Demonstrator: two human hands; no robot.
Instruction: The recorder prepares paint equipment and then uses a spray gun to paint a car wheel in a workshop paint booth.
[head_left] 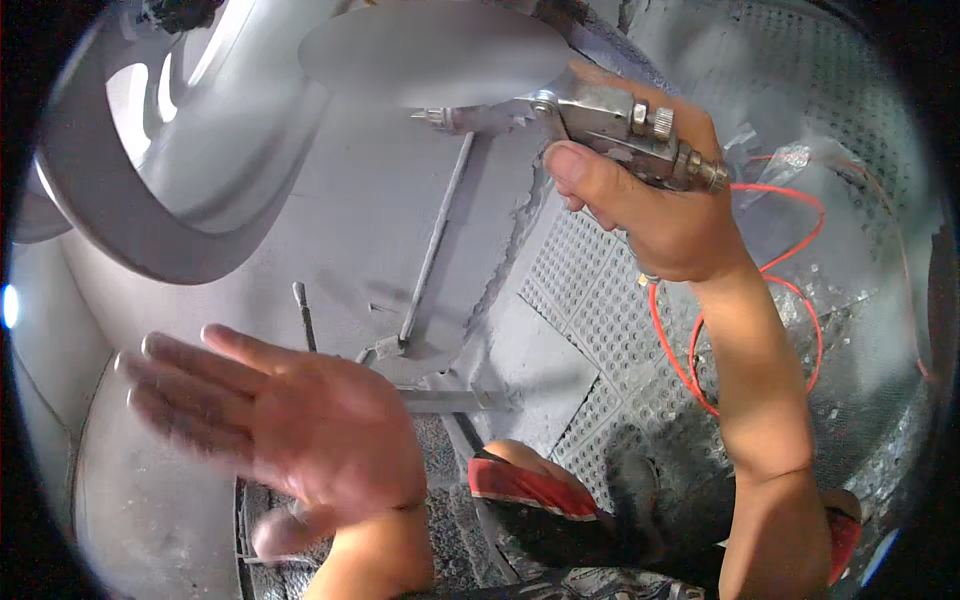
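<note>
My right hand (650, 205) is wrapped around a metal spray gun (610, 125) at the upper right of centre, with the nozzle end pointing left. A blurred grey oval area covers what lies just above the gun. Toward the lower left, my left hand (320, 430) is held out with its palm showing and its fingers spread, slightly smeared by motion. Nothing is in it. Beyond the left hand, a large glossy grey curved panel (190, 245) with openings fills the upper left.
A red-orange hose (705, 400) loops over perforated grey floor tiles (585, 270) on the right. A thin metal bar (440, 235) and a short upright rod (303, 310) stand beyond my left hand. Crumpled clear plastic sheeting (790, 240) lies by the hose.
</note>
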